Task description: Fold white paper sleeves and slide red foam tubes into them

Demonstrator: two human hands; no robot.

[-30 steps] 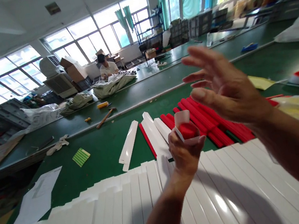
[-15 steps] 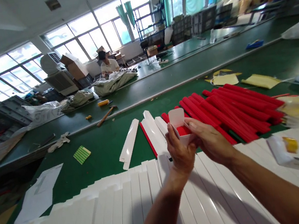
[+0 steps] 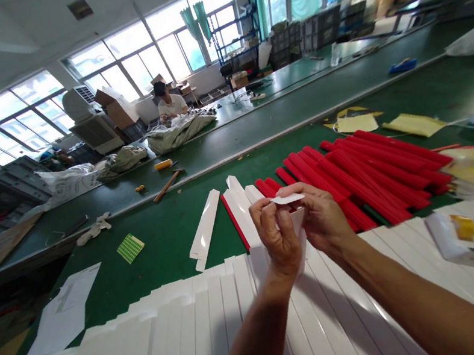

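Between my two hands is a long white box [image 3: 298, 220], seen end-on, with something red inside its mouth. My left hand [image 3: 276, 238] is closed around its left side, and the fingers touch the end flap [image 3: 287, 199]. On the right side, my right hand [image 3: 322, 214] grips the box near the same flap, which is partly folded over the opening. Below the hands lies a wide row of white boxes [image 3: 177, 335] side by side. Red ribbed tubes [image 3: 366, 179] are piled just beyond my right hand. A flat white box [image 3: 206, 230] rests on the green table to the left.
A tape dispenser [image 3: 456, 237] sits on the boxes at right. A hammer [image 3: 167, 185], a green label sheet [image 3: 130, 247] and paper sheets [image 3: 65, 312] lie to the left. A co-worker [image 3: 169, 100] sits across the long table [image 3: 256, 131].
The end flap has gone from upright to bent over the opening. Both hands have shifted their fingers up to the flap, and the box tilts differently.
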